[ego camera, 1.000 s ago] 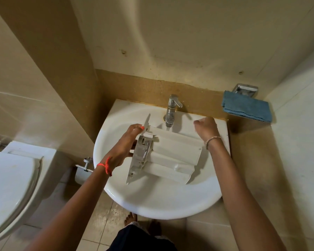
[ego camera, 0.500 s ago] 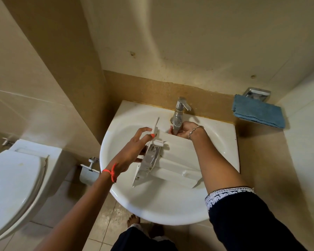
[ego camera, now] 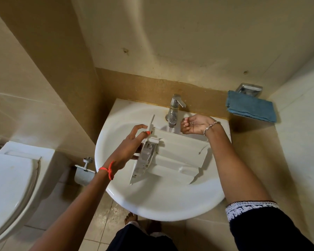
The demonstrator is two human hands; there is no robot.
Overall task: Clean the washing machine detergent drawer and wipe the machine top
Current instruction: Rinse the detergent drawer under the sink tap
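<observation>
One drawer point(ego camera: 179, 153) lies crosswise, front leftward, gripped by left hand point(ego camera: 129, 149); right hand point(ego camera: 194, 125) cupped, empty.

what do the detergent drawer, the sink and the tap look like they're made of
The detergent drawer looks like moulded plastic, white to pale grey and matt, with thin ribs and clip-like detail behind its front panel. The sink is probably glazed ceramic: white and glossy, with soft highlights on a thick rounded rim. The tap looks like chrome-finished metal with mirror-like reflections.
</observation>
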